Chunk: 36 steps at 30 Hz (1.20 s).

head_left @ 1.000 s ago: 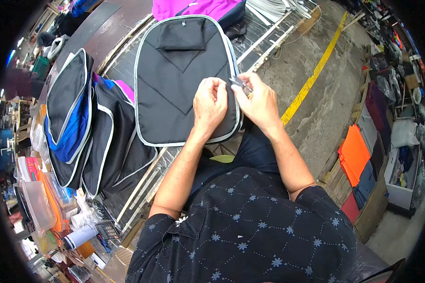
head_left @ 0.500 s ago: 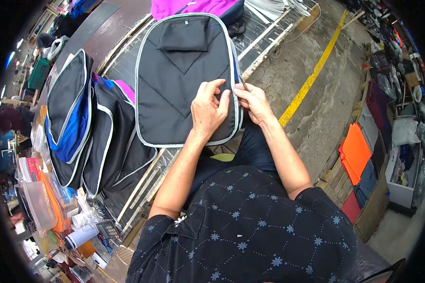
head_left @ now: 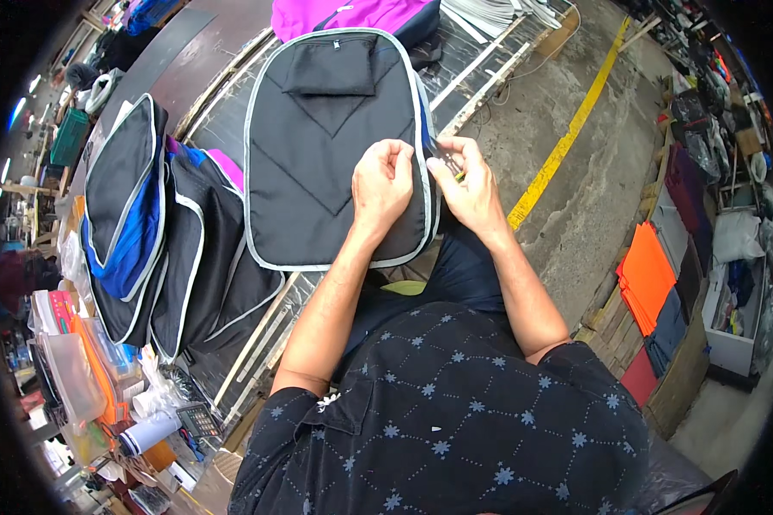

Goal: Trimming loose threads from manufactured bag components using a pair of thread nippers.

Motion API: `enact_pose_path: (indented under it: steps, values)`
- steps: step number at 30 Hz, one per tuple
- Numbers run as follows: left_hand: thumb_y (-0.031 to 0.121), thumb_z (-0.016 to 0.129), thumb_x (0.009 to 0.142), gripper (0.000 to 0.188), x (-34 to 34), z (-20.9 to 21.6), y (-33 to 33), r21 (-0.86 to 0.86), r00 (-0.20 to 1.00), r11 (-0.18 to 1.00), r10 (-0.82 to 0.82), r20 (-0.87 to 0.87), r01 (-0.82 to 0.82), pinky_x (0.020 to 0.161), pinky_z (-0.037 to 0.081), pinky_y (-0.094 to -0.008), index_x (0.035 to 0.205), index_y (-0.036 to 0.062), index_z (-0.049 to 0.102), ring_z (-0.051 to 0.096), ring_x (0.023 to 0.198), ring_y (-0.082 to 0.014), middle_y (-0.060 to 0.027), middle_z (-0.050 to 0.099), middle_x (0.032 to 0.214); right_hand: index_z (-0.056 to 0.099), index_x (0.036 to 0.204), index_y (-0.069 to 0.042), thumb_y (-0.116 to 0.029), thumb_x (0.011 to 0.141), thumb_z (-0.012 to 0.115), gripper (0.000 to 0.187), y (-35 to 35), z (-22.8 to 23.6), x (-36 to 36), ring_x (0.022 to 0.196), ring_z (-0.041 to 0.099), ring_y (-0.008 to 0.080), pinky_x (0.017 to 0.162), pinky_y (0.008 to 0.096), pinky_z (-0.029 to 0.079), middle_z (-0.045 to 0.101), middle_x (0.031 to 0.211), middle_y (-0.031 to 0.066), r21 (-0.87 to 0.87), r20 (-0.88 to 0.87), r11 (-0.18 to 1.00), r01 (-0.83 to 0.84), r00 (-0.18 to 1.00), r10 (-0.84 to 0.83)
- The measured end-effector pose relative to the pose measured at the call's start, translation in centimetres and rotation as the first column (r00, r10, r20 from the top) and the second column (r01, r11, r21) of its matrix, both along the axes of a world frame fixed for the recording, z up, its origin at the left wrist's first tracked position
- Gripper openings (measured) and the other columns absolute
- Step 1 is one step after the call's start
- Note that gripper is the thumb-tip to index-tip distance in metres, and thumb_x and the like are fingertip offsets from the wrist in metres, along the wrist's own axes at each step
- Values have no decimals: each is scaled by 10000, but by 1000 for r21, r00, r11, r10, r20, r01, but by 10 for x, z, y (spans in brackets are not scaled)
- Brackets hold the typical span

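A black backpack (head_left: 305, 184) with light grey piping and a small zipped pocket lies in front of me, its rounded top away from me. My left hand (head_left: 381, 184) is closed in a pinch just inside the bag's right-hand piping; what the fingertips hold, if anything, is too small to make out. Just outside that edge, my right hand (head_left: 467, 184) is closed around thread snips (head_left: 443, 156), whose metal blades point toward the piping. A little yellow-green shows between the fingers. Blue fabric is visible along the bag's right side.
Several black and blue bag pieces (head_left: 129, 232) with grey piping stand at the left. A purple bag (head_left: 374, 19) lies beyond the backpack. Plastic boxes and a calculator (head_left: 199, 421) crowd the lower left. Orange fabric (head_left: 646, 275) is stacked at the right, past a yellow floor line (head_left: 567, 133).
My left fingers have come together into a pinch. My right hand has turned and moved slightly right, and the snips now show in it. The backpack has shifted very slightly.
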<state>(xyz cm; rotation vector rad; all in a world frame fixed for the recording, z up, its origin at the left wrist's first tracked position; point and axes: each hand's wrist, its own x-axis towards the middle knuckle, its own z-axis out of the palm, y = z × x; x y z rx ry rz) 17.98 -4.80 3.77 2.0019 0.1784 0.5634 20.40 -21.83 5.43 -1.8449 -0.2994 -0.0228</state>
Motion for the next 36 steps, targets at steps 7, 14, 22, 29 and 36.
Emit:
enact_pose_path:
  steps: [7,14,22,29,36]
  values:
    - [143,725,1050,138,1,-3,-3,-238,998,969,-67,-14,62,633,518,-307,1001,18,757,620,633,-103,-50,724,765,741,1180,-72,-172,940,780,262,4,24,-8,784,764,380,712,464,589,788,911,167,-429,356,900,78,930,89]
    - [113,701,1084,132,-1,-4,-2,-229,996,971,-80,-47,67,666,503,-218,1050,-2,754,591,707,-14,30,723,831,746,1141,-66,-178,940,804,237,13,24,-7,786,758,377,727,483,569,792,906,149,-435,470,888,150,879,82]
    - [118,706,1080,132,0,-3,-3,-190,997,981,-59,-39,51,653,496,-224,1048,0,755,583,697,-21,22,724,833,737,1176,-55,-184,957,800,261,10,15,-7,832,764,369,777,453,561,802,959,145,-500,492,854,143,859,144]
    - [116,728,1031,111,16,14,-4,29,999,999,-25,31,24,666,522,-293,1088,33,775,604,675,-112,-43,730,844,700,1305,-27,-298,968,834,452,4,-56,59,910,781,252,815,395,606,812,1039,144,11,256,984,179,951,-176]
    - [146,812,903,341,21,6,6,264,994,964,-51,94,24,668,541,-346,1237,91,771,649,667,-191,-59,699,961,770,1168,-49,-208,1035,753,209,14,-48,63,845,697,83,798,248,564,757,981,-9,483,-480,875,-12,833,276]
